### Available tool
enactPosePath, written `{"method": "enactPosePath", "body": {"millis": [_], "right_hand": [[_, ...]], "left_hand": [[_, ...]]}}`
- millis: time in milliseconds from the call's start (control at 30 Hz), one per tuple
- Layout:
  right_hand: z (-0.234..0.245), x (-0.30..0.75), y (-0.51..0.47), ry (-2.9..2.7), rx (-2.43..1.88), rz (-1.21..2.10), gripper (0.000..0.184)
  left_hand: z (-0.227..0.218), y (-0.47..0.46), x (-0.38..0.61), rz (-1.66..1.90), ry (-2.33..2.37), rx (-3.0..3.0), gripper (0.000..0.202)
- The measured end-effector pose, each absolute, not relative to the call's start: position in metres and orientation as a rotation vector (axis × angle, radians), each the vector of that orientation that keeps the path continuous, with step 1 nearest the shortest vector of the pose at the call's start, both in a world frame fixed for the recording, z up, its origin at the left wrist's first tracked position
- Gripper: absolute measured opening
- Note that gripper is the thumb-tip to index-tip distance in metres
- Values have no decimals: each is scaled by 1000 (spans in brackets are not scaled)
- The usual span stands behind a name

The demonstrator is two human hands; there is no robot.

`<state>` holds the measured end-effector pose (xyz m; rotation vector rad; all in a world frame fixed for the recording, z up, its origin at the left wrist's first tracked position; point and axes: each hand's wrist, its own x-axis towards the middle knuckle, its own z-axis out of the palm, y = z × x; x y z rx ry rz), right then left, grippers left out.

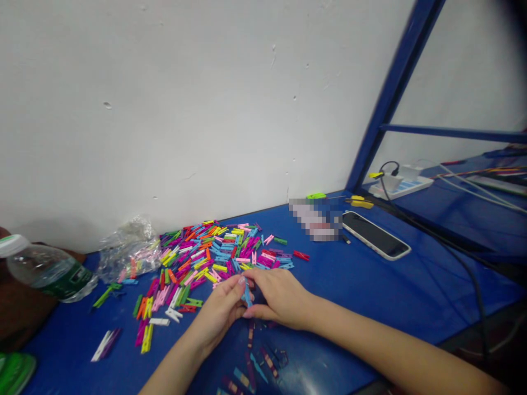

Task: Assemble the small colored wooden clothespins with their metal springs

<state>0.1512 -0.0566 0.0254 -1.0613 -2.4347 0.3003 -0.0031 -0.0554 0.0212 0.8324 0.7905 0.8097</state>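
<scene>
Blue table [341,285] against a white wall [164,109], with a blue steel frame [391,99] at 1 o'clock. A heap of coloured clothespins [206,258] lay at 11 o'clock from the hands, apparently within easy reach. A smaller scatter of clothespins [255,365] lay at 6 o'clock. A bottle [45,269] and a plastic bag [129,249] sat at 10 o'clock, and a phone [374,235] at 2 o'clock, both seemingly kept back from the hands. Left hand [220,312] and right hand [280,296] met at center, around a blue clothespin [247,293], its long axis near upright, its upper end toward 12 o'clock, held clear of the table. Left fingertips [242,281] were closed on it; whether the right fingers gripped it could not be told.
</scene>
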Motion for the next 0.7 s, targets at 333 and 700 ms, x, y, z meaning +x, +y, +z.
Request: {"method": "enactPosePath", "body": {"millis": [333,700], "right_hand": [[24,149,-58,-2444,-1088,301,62],[28,152,-57,-2387,-1113,357,57]], "left_hand": [[25,-61,6,899,887,829,29],[15,-51,-6,948,856,831,26]]}}
